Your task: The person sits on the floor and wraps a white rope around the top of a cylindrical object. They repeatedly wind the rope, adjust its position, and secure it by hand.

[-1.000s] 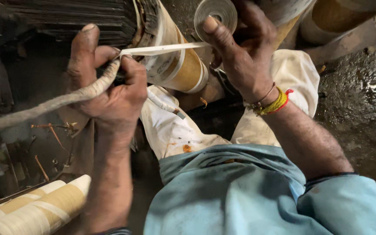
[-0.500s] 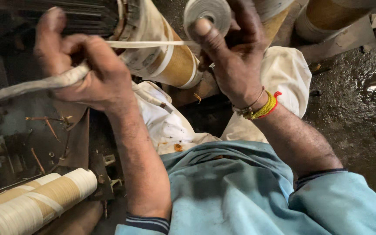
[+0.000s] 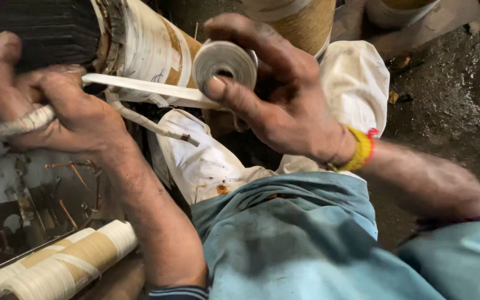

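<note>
The right hand grips a small roll of white tape, thumb pressed across its front and fingers curled behind; the roll's open core faces the camera. From the roll a flat tape strip runs taut, its long axis nearly level, leftward to the left hand. That hand is closed in a fist on the strip's far end and on a tape-wrapped lead that leaves toward the left edge. Just behind the strip stands a large wound coil wrapped in stained white tape. Two more wrapped coils lie at the lower left.
</note>
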